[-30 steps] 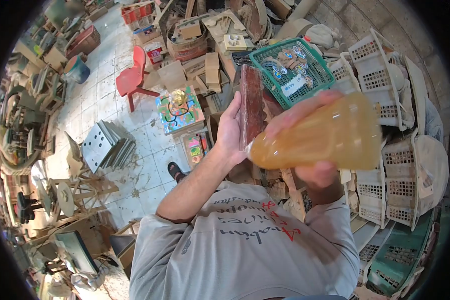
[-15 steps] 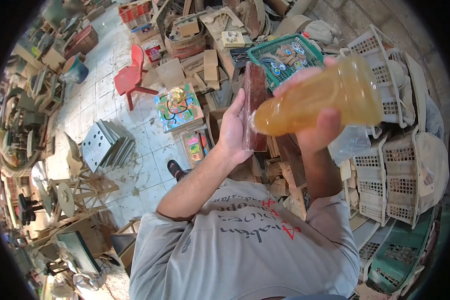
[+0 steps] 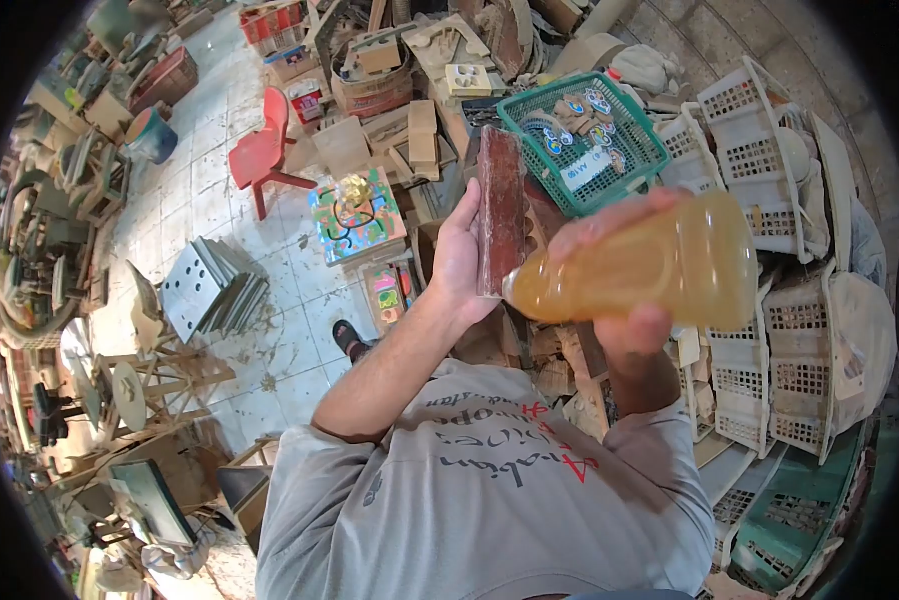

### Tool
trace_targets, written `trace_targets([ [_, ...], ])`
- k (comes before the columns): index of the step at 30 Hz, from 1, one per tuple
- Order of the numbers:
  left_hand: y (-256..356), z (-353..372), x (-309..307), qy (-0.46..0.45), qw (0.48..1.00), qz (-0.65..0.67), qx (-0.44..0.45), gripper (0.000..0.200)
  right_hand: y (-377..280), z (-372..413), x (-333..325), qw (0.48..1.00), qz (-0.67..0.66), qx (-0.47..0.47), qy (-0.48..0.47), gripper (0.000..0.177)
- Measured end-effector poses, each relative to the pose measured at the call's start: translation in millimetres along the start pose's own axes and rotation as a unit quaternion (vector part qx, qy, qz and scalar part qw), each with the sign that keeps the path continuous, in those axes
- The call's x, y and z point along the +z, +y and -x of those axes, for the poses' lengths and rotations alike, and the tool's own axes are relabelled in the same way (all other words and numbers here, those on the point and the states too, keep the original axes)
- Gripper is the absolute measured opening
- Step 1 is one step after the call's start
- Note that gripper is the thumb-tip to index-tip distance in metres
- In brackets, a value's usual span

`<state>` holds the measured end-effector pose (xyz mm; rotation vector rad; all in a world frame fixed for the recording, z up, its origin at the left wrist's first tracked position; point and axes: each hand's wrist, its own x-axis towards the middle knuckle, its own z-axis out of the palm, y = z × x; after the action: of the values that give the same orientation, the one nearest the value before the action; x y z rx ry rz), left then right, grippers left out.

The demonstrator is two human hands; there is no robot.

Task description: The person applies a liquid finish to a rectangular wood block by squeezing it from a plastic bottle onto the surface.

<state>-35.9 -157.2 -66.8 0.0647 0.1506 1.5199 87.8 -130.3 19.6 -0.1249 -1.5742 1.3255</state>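
Observation:
In my left hand is a reddish-brown rectangular block with a rough, worn surface, held upright by its left side, thumb along the edge. My right hand wraps round a clear plastic bottle of amber liquid, tilted nearly on its side. The bottle's narrow tip is at the block's lower right edge; whether it touches cannot be made out. Just beyond the bottle, a green plastic basket contains several small painted pieces and a white label.
White perforated crates are stacked at the right. A colourful board with a gold item on it lies ahead-left, near a red chair. Perforated grey panels lean in a row on the tiled floor. Wood offcuts pile up ahead.
The bottle and my right hand have moved down in the view, so the tip has slid towards the block's lower end. More of the green basket shows. My left hand keeps its hold.

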Motion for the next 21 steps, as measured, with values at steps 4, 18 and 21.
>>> trace_targets([
  [4,-1,3,2,0.020,1.000,-0.014,-0.012,0.045,1,-7,1,0.999,0.042,0.003,0.022,0.076],
  [18,-9,8,6,-0.001,0.999,-0.044,0.011,0.044,19,-32,-16,0.994,-0.045,-0.062,0.084,0.065],
  [21,-8,10,5,0.006,0.999,-0.038,-0.001,0.043,11,-15,-7,0.995,-0.008,-0.097,-0.001,0.066],
])
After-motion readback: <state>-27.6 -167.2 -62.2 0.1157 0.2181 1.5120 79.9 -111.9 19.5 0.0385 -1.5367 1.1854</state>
